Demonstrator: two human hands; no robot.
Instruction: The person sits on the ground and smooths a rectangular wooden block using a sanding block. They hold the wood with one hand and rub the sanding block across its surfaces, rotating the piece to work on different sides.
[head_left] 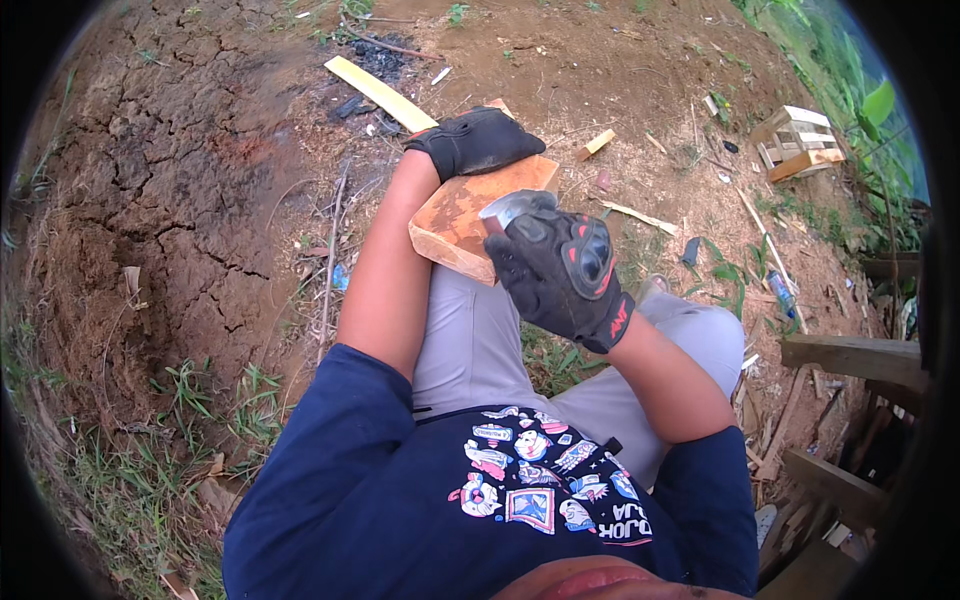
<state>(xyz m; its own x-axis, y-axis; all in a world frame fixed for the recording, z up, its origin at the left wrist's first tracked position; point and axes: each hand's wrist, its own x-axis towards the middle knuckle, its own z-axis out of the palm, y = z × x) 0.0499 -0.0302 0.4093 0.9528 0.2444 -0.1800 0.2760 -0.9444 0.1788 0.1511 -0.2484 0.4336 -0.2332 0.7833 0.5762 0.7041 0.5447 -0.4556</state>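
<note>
A thick reddish-brown wooden block (pixel 462 222) lies tilted over my lap, with pale bare wood along its near side. My left hand (pixel 482 142), in a black glove, is closed over the block's far end; its fingertips are mostly hidden. In my right hand (pixel 560 262), gloved in black with a hard knuckle guard, is a rounded silvery piece with a reddish-brown edge (pixel 497 222). That piece meets the block's upper face at its right side. The glove covers most of it, so its kind does not show.
A long pale yellow board (pixel 380 93) lies beyond my left hand. Past the block is a short wood offcut (pixel 597 144). A slatted wooden crate (pixel 797 143) stands far right; nearer are timber beams (pixel 850 360) and a plastic bottle (pixel 781 292). Cracked soil spreads left.
</note>
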